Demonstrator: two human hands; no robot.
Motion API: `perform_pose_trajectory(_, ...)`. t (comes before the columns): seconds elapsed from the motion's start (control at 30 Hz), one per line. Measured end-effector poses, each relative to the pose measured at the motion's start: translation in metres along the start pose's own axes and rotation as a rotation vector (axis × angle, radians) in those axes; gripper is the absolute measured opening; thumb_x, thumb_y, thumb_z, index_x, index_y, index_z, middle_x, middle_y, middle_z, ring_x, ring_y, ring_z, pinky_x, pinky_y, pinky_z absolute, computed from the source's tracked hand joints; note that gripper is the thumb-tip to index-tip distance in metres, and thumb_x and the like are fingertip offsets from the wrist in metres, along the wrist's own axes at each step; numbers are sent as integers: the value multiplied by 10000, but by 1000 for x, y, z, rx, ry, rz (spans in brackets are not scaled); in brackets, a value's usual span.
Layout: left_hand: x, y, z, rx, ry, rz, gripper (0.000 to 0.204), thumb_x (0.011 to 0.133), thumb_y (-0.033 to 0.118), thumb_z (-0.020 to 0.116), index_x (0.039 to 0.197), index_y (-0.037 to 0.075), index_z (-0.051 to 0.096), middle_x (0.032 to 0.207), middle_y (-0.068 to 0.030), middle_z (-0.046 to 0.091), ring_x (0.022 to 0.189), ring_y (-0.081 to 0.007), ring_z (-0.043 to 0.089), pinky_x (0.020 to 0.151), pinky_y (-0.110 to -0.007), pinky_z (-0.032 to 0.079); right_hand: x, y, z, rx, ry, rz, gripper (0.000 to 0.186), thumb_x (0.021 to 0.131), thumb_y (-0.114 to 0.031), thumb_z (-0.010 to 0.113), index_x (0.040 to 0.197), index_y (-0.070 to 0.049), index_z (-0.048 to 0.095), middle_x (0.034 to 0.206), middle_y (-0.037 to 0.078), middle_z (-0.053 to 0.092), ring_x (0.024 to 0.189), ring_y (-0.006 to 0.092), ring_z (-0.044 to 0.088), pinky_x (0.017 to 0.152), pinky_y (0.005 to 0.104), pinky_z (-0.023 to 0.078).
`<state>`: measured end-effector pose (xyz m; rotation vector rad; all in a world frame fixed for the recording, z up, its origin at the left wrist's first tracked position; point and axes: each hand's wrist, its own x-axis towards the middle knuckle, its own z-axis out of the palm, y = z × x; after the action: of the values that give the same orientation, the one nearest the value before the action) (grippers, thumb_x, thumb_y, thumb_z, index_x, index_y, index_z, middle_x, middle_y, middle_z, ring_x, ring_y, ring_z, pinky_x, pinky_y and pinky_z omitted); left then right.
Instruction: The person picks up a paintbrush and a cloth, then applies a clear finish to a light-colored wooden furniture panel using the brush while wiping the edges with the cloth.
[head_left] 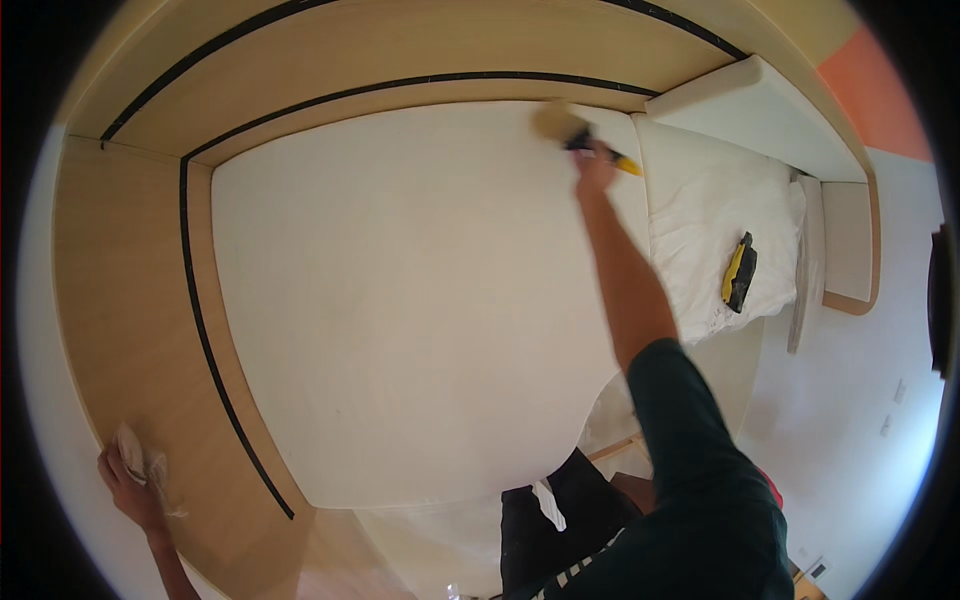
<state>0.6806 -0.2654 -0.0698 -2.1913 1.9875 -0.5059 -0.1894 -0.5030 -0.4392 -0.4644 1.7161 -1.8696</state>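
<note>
Nearest, a dark green short sleeve (700, 450) and black trousers (595, 490) with a white strip fill the lower edge; beyond the sleeve the bare right forearm stretches forward.

At lower left, the left hand (128, 490) has its fingers and thumb curled in on a pale, crumpled, partly see-through wad (131, 452) at the edge of a tan wood-look panel (130, 300). The wad's material is hard to make out, and the fingers cover part of it.

Across the middle lies a broad off-white, smooth mattress-like pad (400, 300), rounded at its corners; the arm and body hide part of its right side.

To the right, a black-and-yellow object (741, 275) lies on wrinkled white fabric (695, 200).

Farther off, at the pad's far right corner, the right hand (597, 172) closes its grip around the handle of a brush (560, 123) with a tan head, a black collar and a yellow handle end. The head is blurred, its bristles indistinct; whether it touches the pad I cannot tell.

Behind run black strips (430, 77) along the tan surround.
</note>
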Motion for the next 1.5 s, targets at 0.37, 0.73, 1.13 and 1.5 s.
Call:
perform_pose_trajectory(0.37, -12, -14, -35, 24, -64, 8, 516, 779, 59, 712, 1264, 121, 547, 1255, -99, 553, 1179, -347, 545, 868, -444, 546, -279, -57, 98, 54, -641, 385, 188, 899, -136, 677, 1068, -114, 597, 975, -20, 611, 899, 82, 591, 796, 281, 522)
perform_pose_trajectory(0.73, -10, -18, -19, 65, -35, 98, 473, 775, 3, 675, 1225, 85, 554, 1224, -104, 554, 1144, -345, 547, 817, -438, 552, -391, 49, 235, -783, -1314, 221, 212, 963, -259, 596, 992, -53, 641, 879, 25, 651, 784, 66, 591, 596, 311, 476)
perform_pose_trajectory(1.13, -1, -6, -7, 14, -16, 38, 499, 804, -26, 630, 1280, 97, 542, 1288, -103, 543, 1208, -341, 529, 898, -439, 536, -68, -44, -163, 189, 98, 322, 205, 990, -271, 588, 1138, -130, 573, 1139, 28, 610, 1051, 166, 602, 842, 377, 550)
perform_pose_trajectory(1.5, -13, -22, -13, -1, -45, -32, 621, 750, -86, 637, 1321, 119, 503, 1357, -97, 512, 1254, -364, 500, 972, -448, 495, -22, -49, -89, 185, 18, 163, 211, 966, -243, 616, 1119, -111, 554, 1084, 75, 611, 990, 201, 611, 865, 409, 536)
